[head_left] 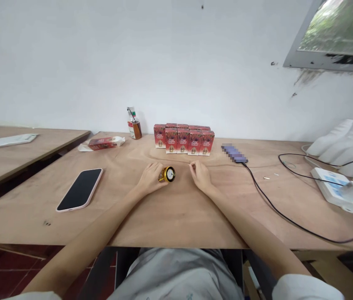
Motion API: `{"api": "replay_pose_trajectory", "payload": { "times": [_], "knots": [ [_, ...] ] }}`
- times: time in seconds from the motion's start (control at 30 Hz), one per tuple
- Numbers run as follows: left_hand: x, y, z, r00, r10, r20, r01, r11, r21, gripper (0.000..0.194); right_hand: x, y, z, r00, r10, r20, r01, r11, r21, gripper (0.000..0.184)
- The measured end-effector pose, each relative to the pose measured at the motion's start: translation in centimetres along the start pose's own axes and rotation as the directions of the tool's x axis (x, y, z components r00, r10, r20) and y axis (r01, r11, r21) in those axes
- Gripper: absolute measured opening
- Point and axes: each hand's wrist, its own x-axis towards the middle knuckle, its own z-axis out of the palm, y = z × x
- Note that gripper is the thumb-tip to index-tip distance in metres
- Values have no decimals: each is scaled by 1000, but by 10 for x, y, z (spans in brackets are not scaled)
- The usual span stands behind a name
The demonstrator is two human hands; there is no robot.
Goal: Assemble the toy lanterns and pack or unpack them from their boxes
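Observation:
My left hand [150,177] is closed around a small, shiny gold cylinder [167,174]. Its black-rimmed end, with a white disc bearing small dark marks, faces toward me. Across a short gap, my right hand [200,174] rests over the table with thumb and forefinger pinched together. Whatever is between those fingertips is too small to make out. Beyond both hands, several red printed boxes [182,141] stand upright in rows, each with a gold item pictured on its front.
A dark-screened phone [80,189] lies at left, near a red packet [103,143] on white wrapping and a bottle [134,127]. To the right are a cabled phone [234,153], a small pin-like piece [267,178], a power strip [343,191] and white objects [348,143].

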Motion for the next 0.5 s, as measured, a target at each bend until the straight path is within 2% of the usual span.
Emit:
{"api": "replay_pose_trajectory", "payload": {
  "times": [0.17,0.3,0.4,0.5],
  "knots": [
    [0,3,4,998,61,12,-61,998,35,30,20,2,7,977,-11,211,58,975,-217,18],
    [0,4,4,997,75,-6,-75,997,19,32,22,3,10,961,20,276,47,970,-237,24],
    [0,2,3,998,64,-8,-64,998,14,32,18,7,7,973,-17,232,66,977,-204,29],
    [-1,0,2,999,50,-12,-50,999,22,30,13,6,2,992,-89,88,98,989,-109,21]
  ]
}}
